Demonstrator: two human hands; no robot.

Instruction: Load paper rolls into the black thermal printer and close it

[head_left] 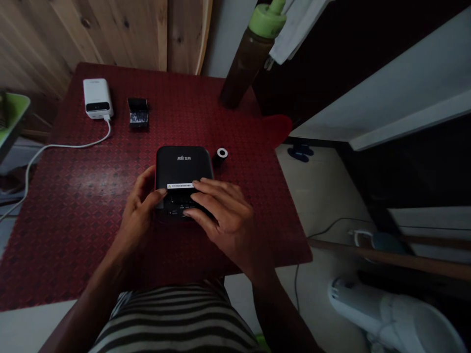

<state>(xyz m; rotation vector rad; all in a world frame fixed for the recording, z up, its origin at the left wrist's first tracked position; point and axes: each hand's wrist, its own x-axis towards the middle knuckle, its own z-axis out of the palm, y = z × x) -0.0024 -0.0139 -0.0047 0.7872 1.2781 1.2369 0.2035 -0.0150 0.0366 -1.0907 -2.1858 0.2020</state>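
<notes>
Striped clothing [172, 321] is cropped; fingers of left hand [139, 206] and right hand [228, 211] grasp a partly hidden black device [183, 169].

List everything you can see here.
Patterned rectangular table: one, red, centre
Boxy device: one, black, table's near side
Cylinder: one, black with white end, beside device
Folded piece: one, glossy black, far left
Rounded block: one, white, far left corner
Cable: one, white, from block
Tall bottle: one, brown, green lid, far right
Slippers: two, dark, floor, right
Wooden planks: several, brown, upper left
Rounded appliance: one, pale, lower right
Striped garment: one, dark and pale, bottom
Left hand, right hand: two, bare, on device
</notes>
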